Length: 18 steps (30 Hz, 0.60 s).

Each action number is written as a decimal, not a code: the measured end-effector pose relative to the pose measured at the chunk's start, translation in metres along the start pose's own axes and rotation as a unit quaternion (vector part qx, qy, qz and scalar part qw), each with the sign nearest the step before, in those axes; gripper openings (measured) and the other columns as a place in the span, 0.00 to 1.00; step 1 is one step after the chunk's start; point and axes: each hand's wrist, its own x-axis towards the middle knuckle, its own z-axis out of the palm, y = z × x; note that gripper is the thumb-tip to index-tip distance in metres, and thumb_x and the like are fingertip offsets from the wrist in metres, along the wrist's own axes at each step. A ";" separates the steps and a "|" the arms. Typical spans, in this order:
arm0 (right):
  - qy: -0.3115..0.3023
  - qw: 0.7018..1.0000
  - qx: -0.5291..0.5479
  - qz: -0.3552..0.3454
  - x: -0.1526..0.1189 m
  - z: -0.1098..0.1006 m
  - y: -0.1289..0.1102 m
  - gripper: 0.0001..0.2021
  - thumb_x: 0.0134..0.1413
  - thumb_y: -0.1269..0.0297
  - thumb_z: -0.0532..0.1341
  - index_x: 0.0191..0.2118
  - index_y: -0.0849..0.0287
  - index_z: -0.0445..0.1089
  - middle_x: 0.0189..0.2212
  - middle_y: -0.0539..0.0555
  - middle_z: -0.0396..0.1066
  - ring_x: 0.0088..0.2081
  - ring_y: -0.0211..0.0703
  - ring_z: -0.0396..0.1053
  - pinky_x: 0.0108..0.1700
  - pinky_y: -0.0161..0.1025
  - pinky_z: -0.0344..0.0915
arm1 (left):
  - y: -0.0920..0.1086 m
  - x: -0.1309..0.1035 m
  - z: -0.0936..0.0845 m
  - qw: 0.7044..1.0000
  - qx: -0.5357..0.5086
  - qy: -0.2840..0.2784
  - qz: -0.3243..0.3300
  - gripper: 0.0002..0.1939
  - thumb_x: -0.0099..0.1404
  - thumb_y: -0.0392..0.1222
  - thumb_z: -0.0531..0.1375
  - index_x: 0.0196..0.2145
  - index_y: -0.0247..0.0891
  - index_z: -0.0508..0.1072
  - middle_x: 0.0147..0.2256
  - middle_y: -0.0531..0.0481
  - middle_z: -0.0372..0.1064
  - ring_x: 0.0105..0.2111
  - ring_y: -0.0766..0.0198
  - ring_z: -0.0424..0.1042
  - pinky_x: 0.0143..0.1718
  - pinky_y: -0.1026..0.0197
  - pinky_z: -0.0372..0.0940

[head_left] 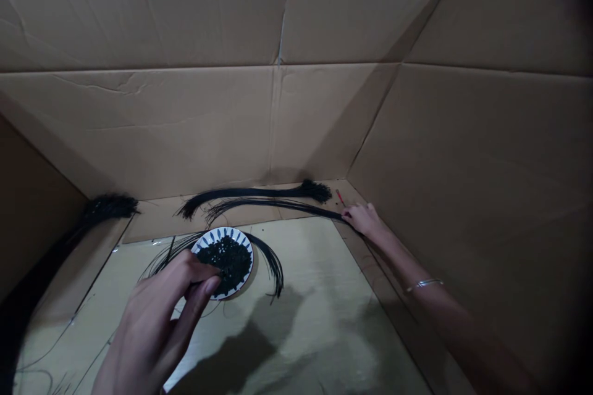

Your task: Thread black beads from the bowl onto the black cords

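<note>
My left hand (162, 315) is raised in front of a small white plate with a blue-patterned rim (250, 245). Its thumb and forefinger are pinched together; what they hold, if anything, is too small to make out. Small black pieces (227, 262) fill the plate. Farther off on the right, my right hand (362, 219), with a silver bangle on the wrist, is closed on the end of a bundle of thin black strands (287, 203). Another bundle of black strands (269, 253) lies partly behind the plate and curves down on its right.
A thicker bundle of black strands (250, 193) lies along the back cardboard wall (185, 129). A large dark bundle (60, 247) runs down the left side. Near my right hand is a thin red-handled tool (340, 197). Cardboard (486, 166) also walls the right side.
</note>
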 end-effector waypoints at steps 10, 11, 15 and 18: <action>0.057 0.996 0.068 0.010 -0.008 -0.010 -0.002 0.10 0.62 0.64 0.60 0.32 0.58 0.77 0.41 0.61 0.78 0.51 0.57 0.69 0.56 0.56 0.55 | -0.001 0.000 -0.001 1.000 0.007 -0.002 0.003 0.09 0.71 0.30 0.54 0.35 0.40 0.70 0.30 0.53 0.67 0.27 0.67 0.66 0.29 0.66 0.60; 0.063 0.994 0.088 0.015 -0.009 -0.013 -0.002 0.10 0.60 0.66 0.59 0.30 0.57 0.77 0.41 0.62 0.79 0.51 0.59 0.68 0.55 0.57 0.54 | -0.001 0.000 -0.001 1.000 0.006 -0.004 0.005 0.09 0.71 0.30 0.54 0.35 0.40 0.70 0.30 0.53 0.67 0.27 0.67 0.66 0.29 0.66 0.61; 0.073 0.978 0.193 0.038 -0.011 -0.028 -0.002 0.10 0.57 0.67 0.59 0.30 0.57 0.77 0.39 0.63 0.80 0.50 0.62 0.69 0.53 0.56 0.55 | -0.004 0.001 -0.003 1.000 0.008 -0.009 0.020 0.09 0.71 0.29 0.54 0.36 0.40 0.70 0.30 0.53 0.68 0.27 0.68 0.66 0.29 0.67 0.62; 0.045 0.949 0.309 0.040 -0.012 -0.046 -0.004 0.10 0.56 0.60 0.60 0.29 0.58 0.75 0.32 0.61 0.80 0.42 0.56 0.73 0.47 0.49 0.62 | -0.007 0.001 -0.006 0.999 0.020 -0.020 0.042 0.09 0.71 0.29 0.54 0.37 0.40 0.70 0.31 0.53 0.69 0.27 0.69 0.68 0.29 0.67 0.63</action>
